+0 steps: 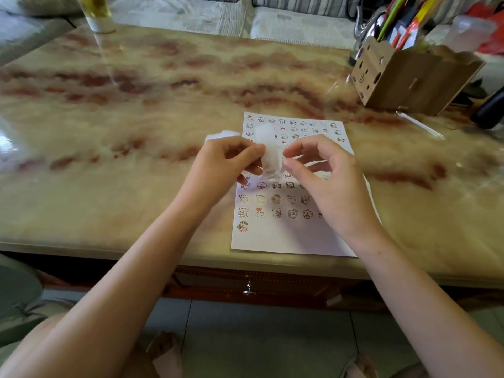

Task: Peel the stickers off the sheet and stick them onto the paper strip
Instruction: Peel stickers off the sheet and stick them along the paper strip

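Note:
A white sticker sheet [275, 236] printed with several small cartoon stickers lies flat on the marble table, near its front edge. Above the sheet my left hand [223, 167] holds a curled white paper strip [268, 148] between thumb and fingers; the strip is blurred and part of it pokes out behind the hand. My right hand [324, 175] hovers just right of the strip with thumb and forefinger curled toward it, a small gap between their tips. I cannot tell whether a sticker sits on a fingertip.
The marble table [136, 118] stretches wide to the left. A cardboard pen holder [409, 77] full of pens stands at the back right, with a dark object [491, 110] beside it. A glass bottle [96, 15] stands at the back left. A drawer knob [248, 289] is below the table edge.

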`<state>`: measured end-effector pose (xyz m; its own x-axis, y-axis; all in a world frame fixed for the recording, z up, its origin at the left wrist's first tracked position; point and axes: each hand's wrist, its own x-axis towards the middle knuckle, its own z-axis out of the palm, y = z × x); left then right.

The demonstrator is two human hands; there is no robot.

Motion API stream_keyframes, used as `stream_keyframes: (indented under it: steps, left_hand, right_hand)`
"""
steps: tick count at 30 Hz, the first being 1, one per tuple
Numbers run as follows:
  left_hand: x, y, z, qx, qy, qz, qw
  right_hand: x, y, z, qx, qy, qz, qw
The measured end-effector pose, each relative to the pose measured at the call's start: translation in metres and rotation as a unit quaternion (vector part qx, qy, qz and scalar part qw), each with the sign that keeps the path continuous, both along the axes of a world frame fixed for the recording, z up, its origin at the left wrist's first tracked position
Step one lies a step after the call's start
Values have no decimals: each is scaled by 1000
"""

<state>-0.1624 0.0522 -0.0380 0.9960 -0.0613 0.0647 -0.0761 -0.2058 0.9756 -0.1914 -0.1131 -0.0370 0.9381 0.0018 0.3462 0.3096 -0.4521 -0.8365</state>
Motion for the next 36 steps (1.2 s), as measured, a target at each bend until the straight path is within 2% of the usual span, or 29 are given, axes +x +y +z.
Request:
stream_keyframes:
  steps: [4,13,23,36]
  left_hand:
    - [-1,-3,-1,-6,0,-11,1000]
    - [-5,-7,-3,-48,8,-21,999]
    - [-6,-7,-3,-33,38,-42,998]
    - [-7,-7,-6,-38,19,-25,999]
  right_hand:
    - [-1,5,-4,-15,-21,3,1000]
    - [2,4,-8,4,-10,-2,1000]
    - [4,1,-8,36,2,0,999]
    - [3,-2,-13,-18,-29,-2,999]
